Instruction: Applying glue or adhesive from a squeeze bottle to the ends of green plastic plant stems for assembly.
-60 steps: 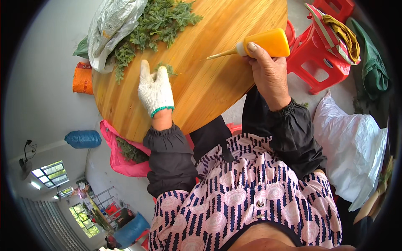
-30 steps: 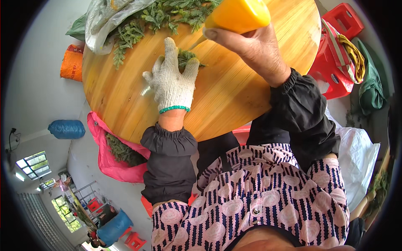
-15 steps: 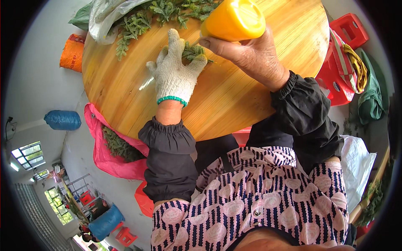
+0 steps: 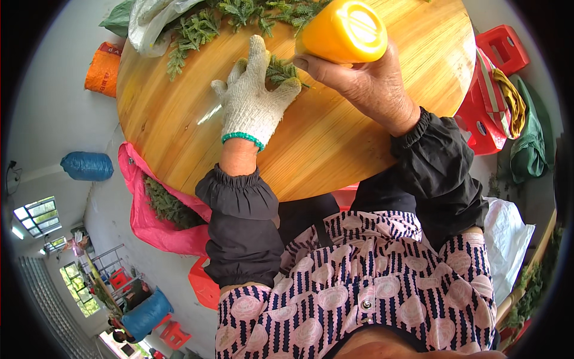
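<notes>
Head view shows me the bare right hand (image 4: 378,87) grasping a yellow plastic squeeze bottle (image 4: 344,33) and the white-knit-gloved left hand (image 4: 251,99), fingers spread, pinch unclear, straddling a feathery green sprig (image 4: 278,70) inside the near edge of the round wooden table (image 4: 335,140); I judge this dispensing, calling for steady aim.

Dark print (image 4: 105,80) on orange bag (image 4: 100,64), small pale label (image 4: 481,127) on red stool (image 4: 489,142) — neither clearly legible

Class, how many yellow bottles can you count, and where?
1: the yellow bottle, held in the bare right hand above the table, right of the gloved left hand. Others could be hidden.
</notes>
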{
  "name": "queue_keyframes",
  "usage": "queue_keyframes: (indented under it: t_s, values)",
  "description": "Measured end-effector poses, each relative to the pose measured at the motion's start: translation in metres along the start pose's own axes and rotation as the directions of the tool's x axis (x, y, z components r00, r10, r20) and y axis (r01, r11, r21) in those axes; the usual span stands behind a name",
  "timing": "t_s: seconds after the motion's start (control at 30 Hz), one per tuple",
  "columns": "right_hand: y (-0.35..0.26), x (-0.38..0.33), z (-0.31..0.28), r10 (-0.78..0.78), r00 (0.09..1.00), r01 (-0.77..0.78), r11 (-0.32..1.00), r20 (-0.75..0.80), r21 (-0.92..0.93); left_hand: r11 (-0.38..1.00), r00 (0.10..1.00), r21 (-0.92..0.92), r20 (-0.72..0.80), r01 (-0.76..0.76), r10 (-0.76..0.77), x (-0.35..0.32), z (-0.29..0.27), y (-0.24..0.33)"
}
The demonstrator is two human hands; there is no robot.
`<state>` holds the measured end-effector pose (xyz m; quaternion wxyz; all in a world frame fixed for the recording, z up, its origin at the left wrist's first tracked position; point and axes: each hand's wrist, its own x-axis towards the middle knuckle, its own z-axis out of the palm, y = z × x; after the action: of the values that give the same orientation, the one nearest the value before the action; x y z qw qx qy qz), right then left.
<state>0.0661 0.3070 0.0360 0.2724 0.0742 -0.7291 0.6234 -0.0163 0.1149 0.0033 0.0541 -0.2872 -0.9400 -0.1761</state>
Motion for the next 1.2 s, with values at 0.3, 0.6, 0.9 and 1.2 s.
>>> queue_keyframes:
  t_s: [0.3, 0.6, 0.9, 1.2]
  values:
    - [-0.001, -0.001, -0.003, 0.226, 0.974, -0.196, 0.854, -0.005, 0.482, 1.000, 1.000, 0.027, -0.008, -0.001, 0.001, 0.000, -0.001, 0.002]
    - [0.001, -0.004, -0.002, -0.140, 0.990, 0.135, 0.978, 0.024, 0.156, 0.999, 1.000, 0.037, -0.012, -0.019, 0.019, -0.003, -0.004, 0.004]
    - [-0.006, -0.012, -0.005, -0.049, 0.998, 0.051, 0.996, 0.033, -0.074, 0.996, 1.000, 0.084, 0.001, -0.024, 0.024, -0.003, -0.005, 0.002]
    - [-0.009, -0.019, -0.008, 0.003, 1.000, -0.003, 1.000, -0.027, -0.026, 0.994, 0.999, 0.095, 0.019, -0.047, 0.045, -0.003, -0.007, -0.001]
